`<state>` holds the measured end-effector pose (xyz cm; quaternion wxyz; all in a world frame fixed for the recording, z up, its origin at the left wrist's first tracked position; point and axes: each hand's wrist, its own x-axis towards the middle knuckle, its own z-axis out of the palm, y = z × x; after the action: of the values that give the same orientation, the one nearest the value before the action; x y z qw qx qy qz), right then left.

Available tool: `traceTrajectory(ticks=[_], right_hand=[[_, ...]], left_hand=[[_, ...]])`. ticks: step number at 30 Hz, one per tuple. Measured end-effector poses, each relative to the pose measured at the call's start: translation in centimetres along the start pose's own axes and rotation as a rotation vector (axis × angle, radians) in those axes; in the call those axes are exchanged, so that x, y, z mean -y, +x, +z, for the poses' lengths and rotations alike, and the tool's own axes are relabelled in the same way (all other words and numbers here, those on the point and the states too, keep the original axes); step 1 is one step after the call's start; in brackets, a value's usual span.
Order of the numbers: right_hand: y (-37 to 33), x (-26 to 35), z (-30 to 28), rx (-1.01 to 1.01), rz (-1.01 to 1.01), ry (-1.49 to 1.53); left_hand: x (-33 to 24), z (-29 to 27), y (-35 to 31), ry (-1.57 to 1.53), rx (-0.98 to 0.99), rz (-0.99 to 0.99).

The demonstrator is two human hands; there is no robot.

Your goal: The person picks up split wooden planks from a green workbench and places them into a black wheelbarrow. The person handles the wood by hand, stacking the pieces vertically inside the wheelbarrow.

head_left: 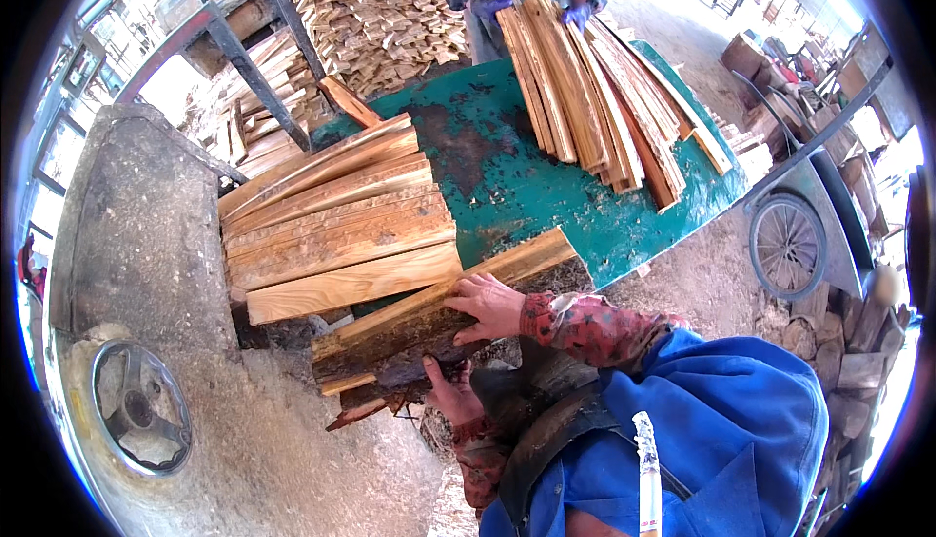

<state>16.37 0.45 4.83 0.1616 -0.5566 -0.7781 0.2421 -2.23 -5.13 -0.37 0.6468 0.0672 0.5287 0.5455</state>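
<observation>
At the far left stands a grey, dust-caked machine housing [146, 215] with a round metal handwheel [139, 406] low on its near side; sawdust coats the ground beside it. Just right of the housing lies a stack of pale sawn boards [336, 230], fanned flat on the near left part of the green table [517, 186], whose paint is worn to dark patches in the middle. In the near centre a rough slab of wood with bark [439, 318] rests slanting across the table's near edge, its sawn face upward; the left hand [450, 393] cups it from below, fingers curled up against the bark, and the right hand [490, 305] lies on top with fingers spread and bent over the slab's edge, so both hands are grasping the slab. The person's patterned red sleeves and blue jacket fill the near right. Far behind, a tall heap of cut slats [375, 11] rises behind a dark steel frame [249, 59]; right of it a second pile of long boards [595, 89] lies on the table's far right, where another person's gloved hands [575, 13] touch its far end. At the right edge stand a spoked cart wheel [786, 245] and stacked logs [843, 342]; no labels or signs can be made out.
</observation>
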Motion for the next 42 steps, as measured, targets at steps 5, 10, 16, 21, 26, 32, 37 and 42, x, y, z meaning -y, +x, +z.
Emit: traceTrajectory(ticks=[5, 10, 16, 21, 26, 32, 37, 42], right_hand=[[-0.2, -0.2, 0.1, -0.064, -0.032, 0.015], [-0.5, -0.5, 0.0, -0.086, -0.029, 0.008], [-0.7, -0.1, 0.5, -0.143, -0.063, 0.025], [-0.9, 0.3, 0.3, -0.129, -0.037, 0.048], [-1.0, 0.1, 0.5, -0.166, -0.058, 0.058], [-1.1, 0.0, 0.7, -0.197, -0.069, 0.057], [-0.9, -0.2, 1.0, -0.215, -0.083, 0.051], [-0.9, -0.2, 0.9, -0.232, -0.080, 0.058]], left_hand=[[0.4, -0.4, 0.4, -0.051, 0.013, -0.003], [-0.5, 1.2, -1.0, -0.031, 0.024, 0.009], [0.0, -0.1, 0.0, -0.011, 0.018, -0.028], [0.2, -0.2, 0.4, -0.006, -0.004, -0.037], [0.3, 0.0, 0.2, 0.011, 0.018, -0.031], [-0.2, 0.5, -0.5, 0.030, 0.053, -0.039], [-0.6, 0.8, -0.7, 0.042, 0.033, -0.027], [-0.4, 0.6, -0.3, 0.044, -0.013, -0.052]])
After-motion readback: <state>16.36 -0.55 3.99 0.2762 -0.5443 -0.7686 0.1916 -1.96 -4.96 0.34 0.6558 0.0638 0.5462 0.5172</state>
